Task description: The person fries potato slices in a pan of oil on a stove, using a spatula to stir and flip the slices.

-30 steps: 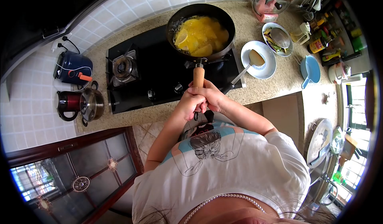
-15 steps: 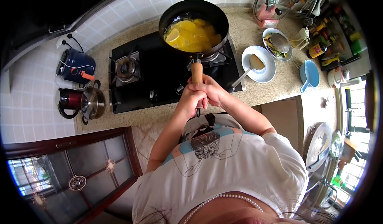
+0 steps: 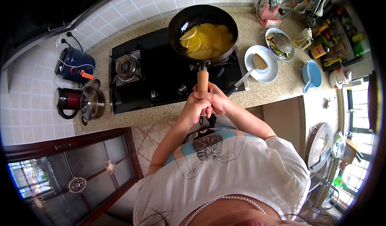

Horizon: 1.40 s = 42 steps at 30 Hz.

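A black wok [image 3: 213, 15] is at the right burner of the stove, its handle toward me. In it lie yellow slices [image 3: 194, 44] in yellow liquid, bunched toward the right side, with the left wall bare. My left hand [image 3: 195, 110] and my right hand [image 3: 216, 99] are both closed round the lower part of the wooden handle [image 3: 203, 80], fingers overlapping. A spatula [image 3: 246, 77] rests on a white plate [image 3: 270, 74] to the right, its black handle end close to my right hand.
The left burner [image 3: 128, 68] holds no pan. Beside it stand a steel pot [image 3: 94, 105] and a dark red kettle [image 3: 70, 102]. On the right are a dish of food [image 3: 277, 53] with a ladle, a blue strainer-like bowl [image 3: 312, 74], a glass lid [image 3: 276, 3] and bottles.
Wok and both hands have shifted right and slightly toward me. The yellow contents have slid rightward within the wok, baring more of its left wall.
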Each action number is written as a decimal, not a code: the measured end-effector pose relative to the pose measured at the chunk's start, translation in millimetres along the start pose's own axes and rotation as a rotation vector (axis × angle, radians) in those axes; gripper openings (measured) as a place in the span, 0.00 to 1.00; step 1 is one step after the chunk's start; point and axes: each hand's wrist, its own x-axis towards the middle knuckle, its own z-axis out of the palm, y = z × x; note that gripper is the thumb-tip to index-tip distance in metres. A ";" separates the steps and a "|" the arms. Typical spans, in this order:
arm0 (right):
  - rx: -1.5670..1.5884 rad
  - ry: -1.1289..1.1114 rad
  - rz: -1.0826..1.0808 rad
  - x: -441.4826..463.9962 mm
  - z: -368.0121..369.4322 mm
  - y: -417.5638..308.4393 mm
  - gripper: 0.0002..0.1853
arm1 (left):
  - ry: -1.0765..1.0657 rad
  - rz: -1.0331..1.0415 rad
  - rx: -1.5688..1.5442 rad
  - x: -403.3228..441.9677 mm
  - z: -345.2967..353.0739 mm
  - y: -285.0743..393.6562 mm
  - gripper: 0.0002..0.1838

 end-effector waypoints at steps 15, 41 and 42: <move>0.038 0.010 -0.067 -4.1 -4.5 -3.6 0.21 | -0.022 -0.046 0.022 6.2 7.4 3.6 0.07; 0.010 -0.016 -0.029 12.1 -20.4 -6.4 0.21 | -0.014 -0.021 0.009 26.6 -1.6 -7.4 0.06; 0.012 -0.015 -0.025 13.7 -20.7 -4.9 0.21 | -0.011 -0.022 0.011 26.9 -2.6 -7.2 0.06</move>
